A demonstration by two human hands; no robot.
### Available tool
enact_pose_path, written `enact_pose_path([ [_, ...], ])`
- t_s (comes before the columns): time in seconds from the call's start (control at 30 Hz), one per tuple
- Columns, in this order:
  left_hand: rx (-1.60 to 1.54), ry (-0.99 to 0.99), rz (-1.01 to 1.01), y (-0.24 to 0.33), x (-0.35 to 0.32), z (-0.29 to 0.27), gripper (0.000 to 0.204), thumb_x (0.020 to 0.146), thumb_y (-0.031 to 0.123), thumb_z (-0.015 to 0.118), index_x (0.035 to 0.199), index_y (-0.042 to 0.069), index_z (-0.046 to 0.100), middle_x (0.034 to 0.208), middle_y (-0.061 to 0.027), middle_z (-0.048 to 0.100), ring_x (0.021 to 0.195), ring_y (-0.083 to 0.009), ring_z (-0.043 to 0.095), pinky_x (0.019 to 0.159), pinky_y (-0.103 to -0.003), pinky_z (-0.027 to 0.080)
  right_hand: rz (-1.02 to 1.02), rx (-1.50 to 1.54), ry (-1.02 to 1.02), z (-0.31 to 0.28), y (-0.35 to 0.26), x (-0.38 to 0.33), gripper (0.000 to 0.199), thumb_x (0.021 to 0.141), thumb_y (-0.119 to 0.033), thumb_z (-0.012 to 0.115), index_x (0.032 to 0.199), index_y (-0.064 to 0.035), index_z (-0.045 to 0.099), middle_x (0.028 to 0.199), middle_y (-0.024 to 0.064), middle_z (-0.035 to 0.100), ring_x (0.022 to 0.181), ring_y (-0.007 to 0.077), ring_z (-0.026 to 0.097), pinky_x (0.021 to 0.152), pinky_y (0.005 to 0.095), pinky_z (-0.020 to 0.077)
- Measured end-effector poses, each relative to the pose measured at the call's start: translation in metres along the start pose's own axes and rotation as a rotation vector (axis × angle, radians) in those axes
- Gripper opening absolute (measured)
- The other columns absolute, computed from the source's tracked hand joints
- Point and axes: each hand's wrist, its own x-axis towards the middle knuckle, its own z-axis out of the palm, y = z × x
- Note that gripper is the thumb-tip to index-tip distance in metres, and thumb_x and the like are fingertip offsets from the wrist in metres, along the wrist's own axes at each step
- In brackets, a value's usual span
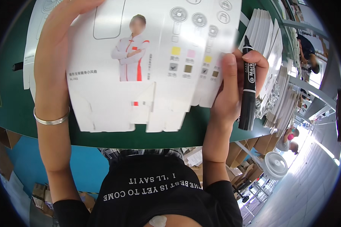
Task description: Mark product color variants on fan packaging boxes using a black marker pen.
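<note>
A flat, unfolded white carton with cut flaps along its near edge is held up over the green table. Printed on it are a person in a white and red jacket, small fan drawings and colour squares, with a tick on some grey squares. My left hand grips its left side, the fingertips partly out of view. At its right edge my right hand pinches the sheet and also holds a black marker, tip upward. More printed white sheets lie beneath on the left.
Stacks of flat white cartons line the table's right side. A short black cylinder lies at the left. Cardboard boxes and a white fan stand beyond the near right edge. Other people are at the far right.
</note>
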Motion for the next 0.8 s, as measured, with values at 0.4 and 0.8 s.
enact_pose_path([
  [0.4,0.028,0.066,0.101,0.012,-0.011,0.024,0.046,0.089,0.016,0.051,0.131,-0.003,0.046,0.13,-0.0182,0.055,0.112,-0.0205,0.06,0.088,-0.028,0.052,0.14,0.351,-0.098,0.024,-0.009,-0.009,0.024,0.093,0.002,0.058,0.108,-0.0067,0.041,0.098,0.0132,0.069,0.072,0.0023,0.052,0.062,0.0168,0.0366],
  [0.8,-0.083,-0.065,0.311,0.018,0.02,0.058,0.062,0.084,0.005,0.052,0.141,-0.011,0.033,0.134,-0.0258,0.049,0.122,-0.0253,0.053,0.101,-0.031,0.044,0.108,-0.017,0.019,-0.005,-0.005,0.005,0.013,0.092,-0.008,0.061,0.097,0.0025,0.065,0.068,0.0032,0.062,0.06,0.006,0.056,0.055,0.0174,0.041],
])
